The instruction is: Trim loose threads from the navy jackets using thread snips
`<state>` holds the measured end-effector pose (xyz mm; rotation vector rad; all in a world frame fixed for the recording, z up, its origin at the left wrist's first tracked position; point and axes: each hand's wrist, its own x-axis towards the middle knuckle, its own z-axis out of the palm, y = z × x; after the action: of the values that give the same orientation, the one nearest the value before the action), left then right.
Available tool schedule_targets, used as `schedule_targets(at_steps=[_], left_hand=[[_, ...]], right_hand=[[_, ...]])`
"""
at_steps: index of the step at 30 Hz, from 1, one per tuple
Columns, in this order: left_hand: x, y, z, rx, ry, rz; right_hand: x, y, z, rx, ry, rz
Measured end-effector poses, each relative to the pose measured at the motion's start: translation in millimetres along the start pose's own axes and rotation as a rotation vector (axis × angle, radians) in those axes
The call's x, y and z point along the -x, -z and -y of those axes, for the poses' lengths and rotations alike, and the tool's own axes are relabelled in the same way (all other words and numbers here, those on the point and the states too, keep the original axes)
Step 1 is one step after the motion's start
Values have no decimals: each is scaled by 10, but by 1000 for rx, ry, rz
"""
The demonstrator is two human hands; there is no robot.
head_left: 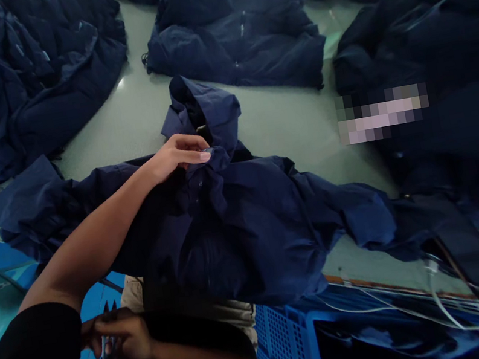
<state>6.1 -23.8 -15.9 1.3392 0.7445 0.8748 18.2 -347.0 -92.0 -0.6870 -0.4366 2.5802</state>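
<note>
A dark navy jacket (256, 225) lies crumpled across the near edge of the table, its hood or collar (216, 107) standing up at the far side. My left hand (182, 152) is closed on the jacket's fabric near the collar, pinching it between thumb and fingers. Low down at the left, under my left forearm, my right hand (131, 338) holds a small pair of thread snips (105, 340), blades pointing up. The snips are apart from the jacket. Part of my right hand is in shadow.
Piles of navy jackets lie at the left (66, 80), at the back (235, 45) and at the right (447, 77) of the pale table (292, 112). A dark phone (473, 244) and a white cable (444, 304) are at the right front edge. A blue crate (311, 333) stands below.
</note>
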Motion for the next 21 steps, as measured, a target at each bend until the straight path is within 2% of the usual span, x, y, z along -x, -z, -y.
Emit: schedule_targets(at_steps=[4,7,10,16,18,21], left_hand=[[-6,3,18,2,4,-10],[-3,0,17,4,12,-9],[3,-2,8,14,19,-12],[-2,22,31,13,7,1],[-4,33,47,7,0,0],[-3,42,59,17,0,-2]], right_hand=[[11,50,25,55,-59,160],[24,71,99,91,-93,220],[22,88,181,107,-98,192],[-11,124,227,94,6,71],[-26,119,191,93,1,87],[-61,107,124,116,-72,184]])
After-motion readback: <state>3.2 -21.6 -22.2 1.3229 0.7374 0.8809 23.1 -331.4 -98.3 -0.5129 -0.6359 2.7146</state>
